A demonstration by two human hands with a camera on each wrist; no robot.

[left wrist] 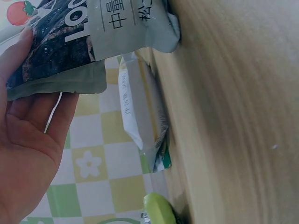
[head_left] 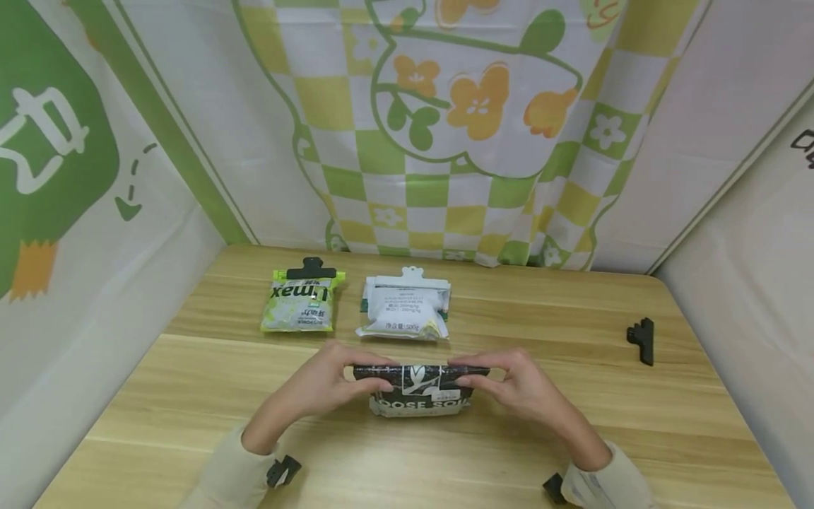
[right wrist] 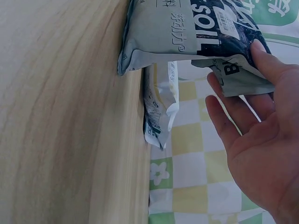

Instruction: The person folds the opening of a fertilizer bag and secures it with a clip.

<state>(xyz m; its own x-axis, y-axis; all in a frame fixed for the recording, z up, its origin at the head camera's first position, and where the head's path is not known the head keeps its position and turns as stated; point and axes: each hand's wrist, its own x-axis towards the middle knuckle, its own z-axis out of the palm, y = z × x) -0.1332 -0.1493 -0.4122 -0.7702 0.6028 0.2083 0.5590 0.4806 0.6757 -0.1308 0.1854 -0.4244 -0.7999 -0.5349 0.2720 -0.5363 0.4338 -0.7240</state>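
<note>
A bag of soil (head_left: 420, 406), dark with a grey lower part and "LOOSE SOIL" lettering, stands upright near the table's middle. Its top is folded over. My left hand (head_left: 321, 378) pinches the left end of the fold, thumb in front and fingers behind; the right hand (head_left: 524, 385) does the same at the right end. From the left wrist, the fingers of that hand (left wrist: 39, 140) lie behind the bag's folded flap (left wrist: 65, 81). In the right wrist view, the thumb (right wrist: 268, 58) presses the bag's printed face while the other fingers are behind the flap (right wrist: 243, 81).
Behind the soil bag lie a green-and-white bag (head_left: 297, 311) with a black clip (head_left: 311, 270) on its top and a white bag (head_left: 407, 314) with a white clip (head_left: 412, 280). A loose black clip (head_left: 644, 341) lies at the right. A checked curtain (head_left: 426, 191) hangs behind the table.
</note>
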